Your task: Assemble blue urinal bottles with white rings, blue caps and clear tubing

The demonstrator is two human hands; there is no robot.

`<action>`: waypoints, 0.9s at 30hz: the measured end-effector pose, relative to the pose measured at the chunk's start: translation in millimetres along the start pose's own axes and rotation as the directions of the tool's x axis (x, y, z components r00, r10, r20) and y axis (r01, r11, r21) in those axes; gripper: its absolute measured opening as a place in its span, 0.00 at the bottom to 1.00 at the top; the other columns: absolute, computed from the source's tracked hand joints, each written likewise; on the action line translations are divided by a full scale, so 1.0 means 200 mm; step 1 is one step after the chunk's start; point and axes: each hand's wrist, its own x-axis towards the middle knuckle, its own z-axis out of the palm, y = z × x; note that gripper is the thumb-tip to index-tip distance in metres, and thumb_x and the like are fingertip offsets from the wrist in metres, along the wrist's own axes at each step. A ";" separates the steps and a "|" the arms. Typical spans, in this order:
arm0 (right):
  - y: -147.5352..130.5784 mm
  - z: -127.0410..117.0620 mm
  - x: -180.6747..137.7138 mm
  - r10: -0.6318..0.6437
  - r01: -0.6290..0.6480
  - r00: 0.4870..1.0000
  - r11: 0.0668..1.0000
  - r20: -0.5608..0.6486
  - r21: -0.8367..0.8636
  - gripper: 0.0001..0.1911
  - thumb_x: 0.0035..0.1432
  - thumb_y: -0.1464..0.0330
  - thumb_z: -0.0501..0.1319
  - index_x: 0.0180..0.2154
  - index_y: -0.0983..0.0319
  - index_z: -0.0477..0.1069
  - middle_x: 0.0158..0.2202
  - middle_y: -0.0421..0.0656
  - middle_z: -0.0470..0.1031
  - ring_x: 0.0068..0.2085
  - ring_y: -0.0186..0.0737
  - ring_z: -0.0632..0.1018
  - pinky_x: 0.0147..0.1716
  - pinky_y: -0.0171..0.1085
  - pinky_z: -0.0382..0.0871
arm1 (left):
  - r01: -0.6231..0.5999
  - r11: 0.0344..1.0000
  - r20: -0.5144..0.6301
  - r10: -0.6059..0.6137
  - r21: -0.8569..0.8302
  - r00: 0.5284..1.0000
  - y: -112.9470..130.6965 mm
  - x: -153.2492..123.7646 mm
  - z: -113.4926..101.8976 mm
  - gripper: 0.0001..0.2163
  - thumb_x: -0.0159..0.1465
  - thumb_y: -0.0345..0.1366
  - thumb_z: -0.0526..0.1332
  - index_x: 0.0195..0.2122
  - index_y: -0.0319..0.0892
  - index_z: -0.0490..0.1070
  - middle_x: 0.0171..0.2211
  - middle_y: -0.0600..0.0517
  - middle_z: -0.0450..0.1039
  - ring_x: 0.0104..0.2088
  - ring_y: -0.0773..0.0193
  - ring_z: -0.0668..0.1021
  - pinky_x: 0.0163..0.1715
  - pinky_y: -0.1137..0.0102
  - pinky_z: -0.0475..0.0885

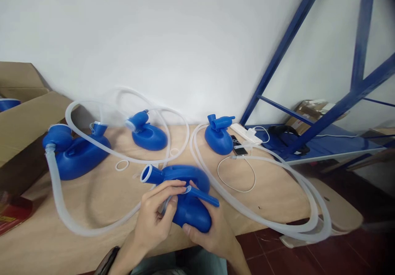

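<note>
Close to me at the table's front edge, my right hand (214, 229) is wrapped round a blue plastic urinal head (193, 214), a rounded cup with a narrow spout pointing right. My left hand (156, 213) grips the same part from the left, its fingers closed on the upper rim beside a small clear piece (187, 190). The left fingertips hide part of that rim. Right behind my hands lies a blue urinal bottle (196, 175), its white-rimmed mouth facing left.
More blue urinal bottles stand at the left (83, 160), the back (151, 137) and the right (219, 141). Translucent hoses (265, 217) loop over the table (117, 197) and past its right edge. A phone (240, 146), power strip (246, 134), cardboard box (37, 123) and blue rack (284, 40) surround it.
</note>
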 end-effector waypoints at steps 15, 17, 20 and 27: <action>-0.02 0.00 0.00 -0.085 0.087 0.996 0.981 0.016 -0.176 0.46 0.59 0.61 0.73 0.74 0.53 0.60 0.68 0.47 0.74 0.62 0.55 0.81 0.63 0.50 0.78 | 0.587 0.747 0.299 -0.509 -0.314 0.807 -0.11 0.05 -0.03 0.07 0.56 0.40 0.77 0.34 0.45 0.86 0.34 0.50 0.87 0.38 0.57 0.87 0.40 0.70 0.81; -0.03 0.00 0.00 -0.106 0.108 0.994 0.972 0.020 -0.209 0.46 0.58 0.62 0.73 0.74 0.52 0.60 0.68 0.47 0.73 0.61 0.55 0.81 0.61 0.50 0.79 | 0.613 0.707 0.323 -0.522 -0.354 0.789 -0.12 0.05 -0.04 0.11 0.53 0.37 0.78 0.38 0.46 0.87 0.35 0.50 0.87 0.38 0.56 0.87 0.40 0.70 0.81; -0.04 0.01 0.01 -0.139 0.140 0.990 0.961 0.022 -0.236 0.47 0.58 0.61 0.73 0.75 0.51 0.57 0.68 0.47 0.74 0.61 0.56 0.82 0.60 0.52 0.80 | 0.603 0.688 0.348 -0.494 -0.404 0.797 -0.12 0.05 -0.04 0.09 0.54 0.36 0.78 0.36 0.46 0.88 0.38 0.49 0.88 0.42 0.54 0.88 0.45 0.68 0.82; -0.05 0.00 0.01 -0.109 0.113 0.994 0.972 0.032 -0.206 0.47 0.58 0.61 0.73 0.74 0.53 0.58 0.68 0.48 0.74 0.61 0.56 0.82 0.60 0.52 0.79 | 0.557 0.729 0.369 -0.429 -0.398 0.824 -0.08 0.03 -0.07 0.08 0.66 0.40 0.72 0.43 0.47 0.88 0.46 0.46 0.87 0.47 0.51 0.88 0.52 0.64 0.82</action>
